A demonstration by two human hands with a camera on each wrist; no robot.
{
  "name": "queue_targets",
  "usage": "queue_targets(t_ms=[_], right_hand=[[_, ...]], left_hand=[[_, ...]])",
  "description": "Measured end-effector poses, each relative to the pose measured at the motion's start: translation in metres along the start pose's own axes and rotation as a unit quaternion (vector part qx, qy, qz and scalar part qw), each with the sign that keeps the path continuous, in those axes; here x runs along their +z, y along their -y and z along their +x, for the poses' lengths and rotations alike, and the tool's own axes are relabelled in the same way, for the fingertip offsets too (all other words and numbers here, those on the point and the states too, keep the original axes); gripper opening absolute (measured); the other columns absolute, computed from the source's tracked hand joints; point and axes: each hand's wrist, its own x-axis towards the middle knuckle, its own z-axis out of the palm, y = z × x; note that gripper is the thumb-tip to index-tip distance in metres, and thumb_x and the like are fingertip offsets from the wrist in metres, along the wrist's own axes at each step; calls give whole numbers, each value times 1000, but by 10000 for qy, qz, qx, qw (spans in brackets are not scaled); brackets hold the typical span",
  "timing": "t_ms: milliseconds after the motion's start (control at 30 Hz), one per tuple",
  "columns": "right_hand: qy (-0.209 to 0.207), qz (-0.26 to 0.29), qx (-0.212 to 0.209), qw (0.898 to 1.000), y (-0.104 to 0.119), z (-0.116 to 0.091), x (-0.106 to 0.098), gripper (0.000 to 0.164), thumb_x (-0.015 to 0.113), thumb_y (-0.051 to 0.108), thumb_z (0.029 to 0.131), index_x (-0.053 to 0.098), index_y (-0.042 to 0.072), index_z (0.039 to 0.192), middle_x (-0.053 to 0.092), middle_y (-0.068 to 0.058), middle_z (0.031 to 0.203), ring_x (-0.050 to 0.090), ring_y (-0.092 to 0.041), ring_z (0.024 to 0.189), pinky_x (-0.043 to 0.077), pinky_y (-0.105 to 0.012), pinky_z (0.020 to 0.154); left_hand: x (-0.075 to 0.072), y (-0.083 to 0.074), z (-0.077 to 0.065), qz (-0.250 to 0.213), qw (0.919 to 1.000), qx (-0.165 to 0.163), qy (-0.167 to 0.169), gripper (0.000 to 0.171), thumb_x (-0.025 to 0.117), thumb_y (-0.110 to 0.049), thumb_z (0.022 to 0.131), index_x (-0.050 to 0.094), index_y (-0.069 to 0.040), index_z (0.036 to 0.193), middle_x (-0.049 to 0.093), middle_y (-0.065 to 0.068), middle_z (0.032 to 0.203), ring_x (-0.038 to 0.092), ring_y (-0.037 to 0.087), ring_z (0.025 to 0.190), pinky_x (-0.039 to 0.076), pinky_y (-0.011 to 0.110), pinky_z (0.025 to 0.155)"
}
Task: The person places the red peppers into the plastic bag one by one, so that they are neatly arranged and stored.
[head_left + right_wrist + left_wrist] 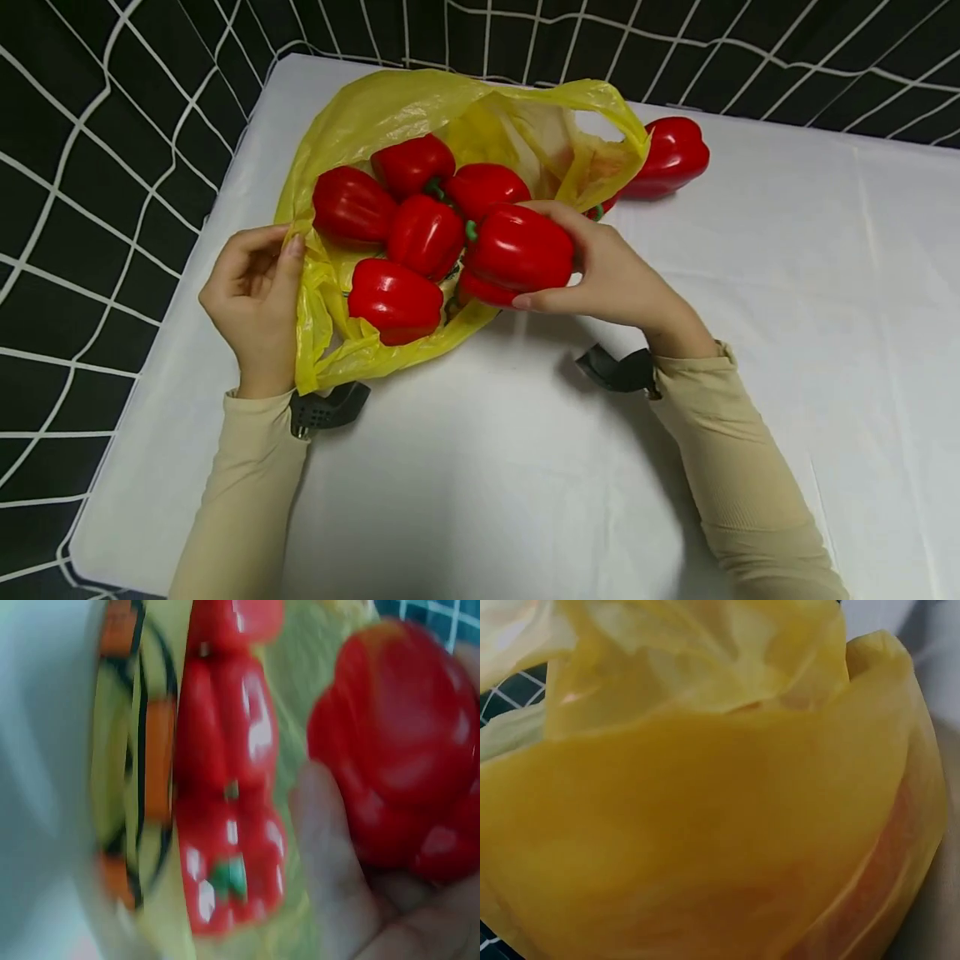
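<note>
A yellow plastic bag (405, 362) lies open on the table with several red bell peppers (396, 302) inside. At its left side my left hand (258, 292) pinches the bag's edge between thumb and fingers. My right hand (611, 267) grips a red bell pepper (523, 248) over the bag's right rim, its green stem pointing left. The right wrist view has this bell pepper (401, 742) close up, with the thumb along its side. In the left wrist view the yellow bag (705, 795) covers nearly everything and hides the left hand.
Another red bell pepper (672, 157) lies on the white table (787, 333) behind the bag's right handle, with part of a second one beside it. A white net (82, 125) over dark panels borders the table at the left and back.
</note>
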Motion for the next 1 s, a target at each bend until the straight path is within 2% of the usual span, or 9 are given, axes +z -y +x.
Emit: queue_targets(t_ms=[200, 400, 700, 833, 1000], right_hand=[[-46, 96, -263, 9996, 11, 24, 26, 70, 80, 17, 71, 47, 16, 133, 55, -1, 126, 51, -17, 113, 45, -39, 95], [-13, -377, -289, 9989, 20, 50, 43, 74, 81, 29, 71, 45, 20, 135, 54, 2, 125, 49, -14, 112, 47, -34, 90], [16, -291, -400, 9988, 28, 75, 65, 72, 82, 27, 70, 49, 14, 132, 57, 0, 121, 53, -13, 106, 51, -29, 84], [55, -464, -501, 9977, 28, 85, 71, 74, 82, 28, 70, 47, 14, 134, 57, -3, 123, 53, -15, 106, 51, -30, 84], [24, -734, -433, 9964, 26, 97, 75, 78, 82, 29, 72, 44, 13, 138, 54, -4, 128, 52, -16, 109, 49, -30, 88]], left_hand=[[1, -2, -1, -177, 9996, -208, 29, 14, 65, 13, 79, 70, 3, 88, 65, 11, 85, 61, 21, 78, 53, 24, 78], [1, -3, -1, -292, 9995, -119, -26, 13, 64, 14, 79, 69, 4, 87, 65, 12, 84, 60, 20, 76, 53, 23, 76], [2, -3, -2, -343, 9991, -222, -77, 11, 64, 13, 80, 69, 6, 88, 65, 12, 86, 61, 21, 78, 53, 24, 77], [2, -4, -2, -355, 9989, -261, -140, 10, 64, 12, 80, 68, 6, 88, 64, 13, 86, 60, 22, 77, 53, 24, 77], [2, -5, -2, -412, 9984, -325, -203, 9, 64, 12, 81, 68, 7, 87, 63, 14, 85, 59, 22, 76, 53, 24, 75]])
